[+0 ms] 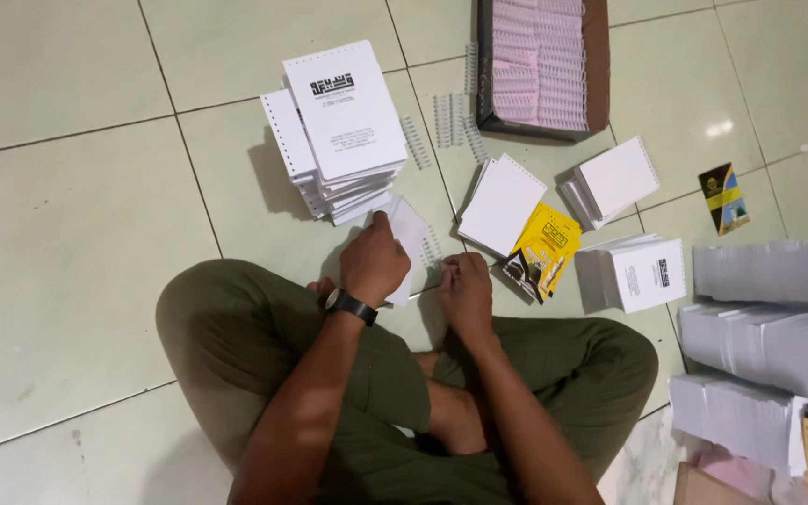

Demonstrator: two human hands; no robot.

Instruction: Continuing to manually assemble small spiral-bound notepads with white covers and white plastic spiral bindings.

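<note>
Person sits cross-legged on tiled floor (67, 234), seen from above. Left hand (373, 262), black watch (351, 306) on wrist, closed around a small white notepad (411, 234), gripping it at its left edge, pad tilted just above the floor in front of the knees. Right hand (465, 292) closed, fingertips pinching at a white wire binding coil (430, 251) along the pad's right edge; how tightly it holds the coil, cannot tell. Just behind the pad, a tall messy stack of white notepads (339, 140) with printed covers. Loose white coils (455, 117) lie on the floor between that stack and an open cardboard box (597, 65) filled with rows of pink-white coils. To the right of the hands: white pad (500, 204), yellow-black booklet (542, 251) touching it, two more small pad stacks (615, 180), (636, 273). A dark card (724, 196) lies apart further right. Big piles of white paper blocks (778, 327) fill the right edge.
</note>
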